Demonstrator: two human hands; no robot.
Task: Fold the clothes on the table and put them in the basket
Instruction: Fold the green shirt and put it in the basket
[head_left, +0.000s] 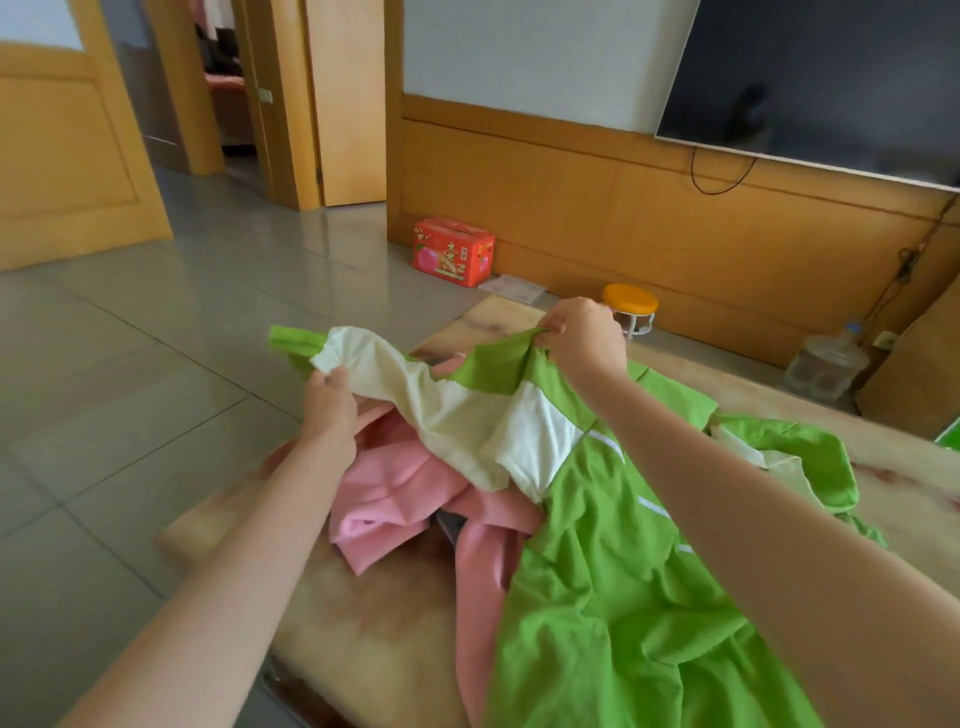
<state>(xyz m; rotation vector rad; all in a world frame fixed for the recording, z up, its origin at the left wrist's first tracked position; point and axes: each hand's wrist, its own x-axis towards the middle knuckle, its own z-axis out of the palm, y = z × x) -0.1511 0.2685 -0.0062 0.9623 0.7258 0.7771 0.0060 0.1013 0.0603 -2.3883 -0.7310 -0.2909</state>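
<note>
Both hands raised over the worktop (374, 623), a pale marbled slab, holding one garment between them. Left hand (330, 400) grips the white sleeve of the green-and-white shirt (597, 597); its fingers (337, 375) are curled on the cloth near the sleeve's green cuff, which hangs past the worktop's edge. Right hand (587, 338) is higher and farther out, its fingers clamped in a pinch on a fold of green fabric near the shoulder. The held part of the shirt is lifted and stretched between the hands; the body of it trails down over the near right of the worktop, rumpled. More green cloth lies bunched at the far right; cannot tell whether it is the same shirt. A pink garment (384, 493) lies crumpled on the worktop beneath the raised sleeve, partly under the green. On the tiled floor beyond: a red carton (453, 251) against the wood-panelled wall, an orange-topped stool (630, 301), a clear water jug (826, 364). A dark television (831, 78) hangs on the wall.
</note>
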